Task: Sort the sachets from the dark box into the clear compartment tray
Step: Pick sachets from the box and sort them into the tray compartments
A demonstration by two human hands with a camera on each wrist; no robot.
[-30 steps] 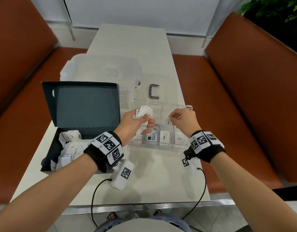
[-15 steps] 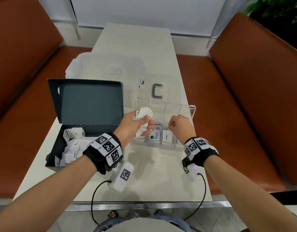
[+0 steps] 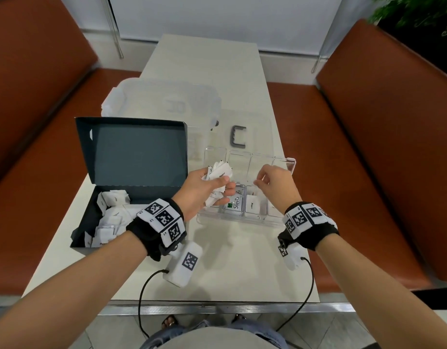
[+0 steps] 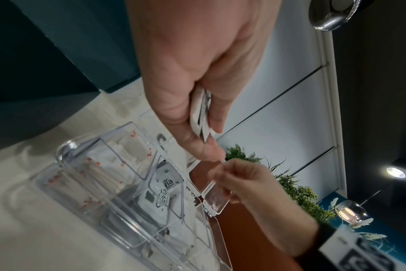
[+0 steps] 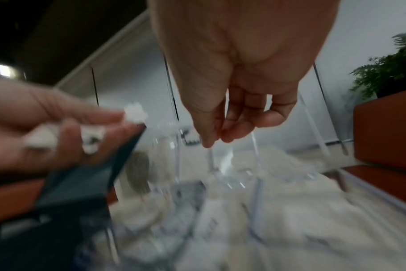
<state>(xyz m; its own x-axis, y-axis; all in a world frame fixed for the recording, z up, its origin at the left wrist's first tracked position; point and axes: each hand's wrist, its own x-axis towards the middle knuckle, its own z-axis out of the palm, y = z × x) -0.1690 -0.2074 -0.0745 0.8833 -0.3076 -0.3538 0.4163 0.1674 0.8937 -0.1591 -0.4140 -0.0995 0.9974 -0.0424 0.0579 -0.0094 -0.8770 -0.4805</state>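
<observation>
The left hand (image 3: pixel 201 190) has a small fan of white sachets (image 3: pixel 218 172) pinched between thumb and fingers, held over the left end of the clear compartment tray (image 3: pixel 288 163). The right hand (image 3: pixel 276 185) hangs above the tray's right half with its fingers loosely curled and nothing in them. The near row of the tray holds a Stevia sachet (image 3: pixel 234 204) and a pepper sachet (image 3: pixel 252 205) side by side in separate compartments. The dark box (image 3: pixel 132 152) sits open on the table (image 3: pixel 232 260) just left of the tray, with more sachets piled inside.
</observation>
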